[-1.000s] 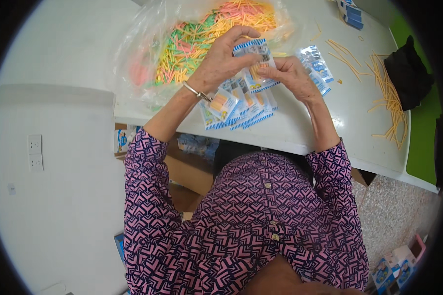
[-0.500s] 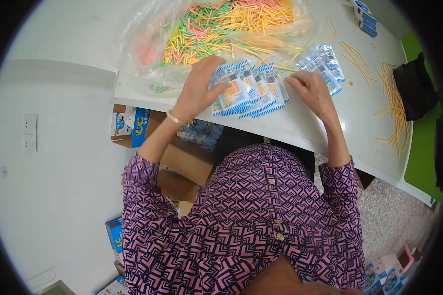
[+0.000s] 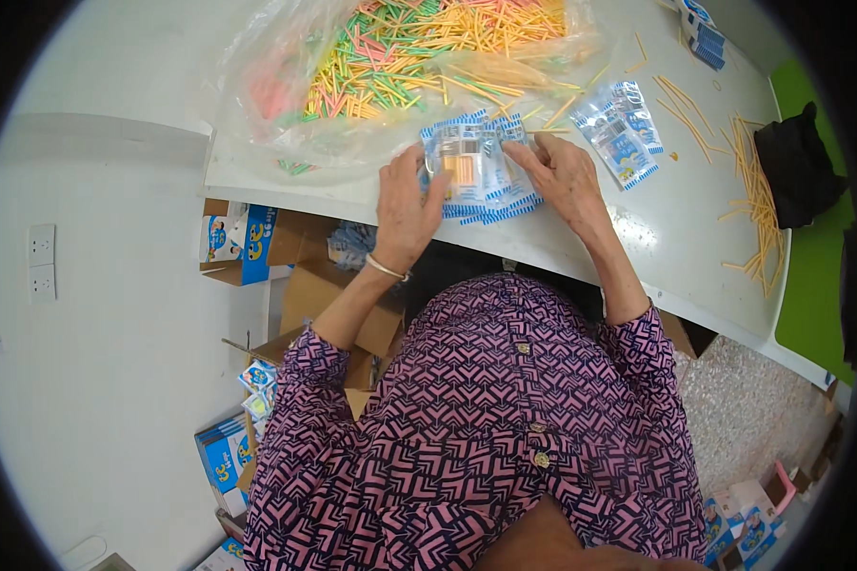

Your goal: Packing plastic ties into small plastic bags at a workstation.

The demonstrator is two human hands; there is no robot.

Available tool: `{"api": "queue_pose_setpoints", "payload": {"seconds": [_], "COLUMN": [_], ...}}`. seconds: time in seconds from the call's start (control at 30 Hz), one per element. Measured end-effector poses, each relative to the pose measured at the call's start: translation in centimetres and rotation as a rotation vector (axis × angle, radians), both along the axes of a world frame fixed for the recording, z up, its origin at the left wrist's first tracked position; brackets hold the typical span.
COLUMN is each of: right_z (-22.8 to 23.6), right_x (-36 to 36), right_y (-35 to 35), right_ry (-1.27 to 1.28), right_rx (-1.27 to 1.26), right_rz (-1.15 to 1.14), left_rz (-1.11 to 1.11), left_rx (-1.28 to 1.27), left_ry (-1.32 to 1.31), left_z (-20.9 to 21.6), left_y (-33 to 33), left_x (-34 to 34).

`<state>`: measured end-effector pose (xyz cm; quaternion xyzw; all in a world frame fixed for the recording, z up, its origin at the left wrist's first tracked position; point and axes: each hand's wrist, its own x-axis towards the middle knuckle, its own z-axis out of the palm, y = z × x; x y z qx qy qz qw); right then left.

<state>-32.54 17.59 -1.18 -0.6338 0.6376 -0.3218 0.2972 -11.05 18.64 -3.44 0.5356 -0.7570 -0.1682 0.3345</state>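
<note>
Between my hands lies a bunch of clear and blue-striped packets (image 3: 486, 195), closely overlapped on the table near its front edge. Orange sticks show through the top one. My left hand (image 3: 408, 214), with a pale bracelet at the wrist, holds the bunch's left side, its thumb over the edge. At the right side, my right hand (image 3: 564, 181) has its thumb and curled fingers on the packets. Several more blue-and-clear packets (image 3: 621, 138) lie just beyond my right hand. Behind is a large clear plastic bag (image 3: 257, 133) with a heap of coloured sticks (image 3: 428, 48).
Loose yellow sticks (image 3: 760, 209) are scattered along the right of the white table (image 3: 657, 228), beside a black cloth-like item (image 3: 798, 167). A blue-and-white pack (image 3: 703, 38) sits at the far right corner. Cardboard boxes (image 3: 324, 300) stand below the table's front edge.
My hands have come closer together, the left moving right and the right moving left. The spread packets between them are gathered into a tighter bunch.
</note>
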Motion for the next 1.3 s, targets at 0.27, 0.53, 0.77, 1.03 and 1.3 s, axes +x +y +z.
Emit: {"api": "queue_pose_setpoints", "payload": {"seconds": [0.27, 0.53, 0.77, 1.03, 1.3], "right_z": [-1.4, -0.9, -2.5, -1.0, -0.3], "right_x": [1.1, 1.4, 1.1, 1.1, 0.1], "right_y": [1.8, 2.1, 3.8, 3.7, 1.6], "right_ry": [-0.017, -0.219, -0.723, -0.874, -0.737], "right_rx": [-0.201, 0.136, -0.039, -0.037, 0.103], "right_rz": [0.002, -0.064, -0.011, 0.035, 0.315], "left_rz": [0.030, 0.034, -0.066, -0.427, -0.461], "left_rx": [0.022, 0.049, 0.249, 0.474, 0.115], "left_ry": [0.213, 0.336, 0.833, 0.859, 0.603], "left_z": [-0.4, -1.0, -1.8, 0.0, -1.8], "left_y": [2.2, 3.6, 2.9, 0.4, -1.9], "left_x": [-3.2, -5.1, -4.6, -4.1, -2.5]}}
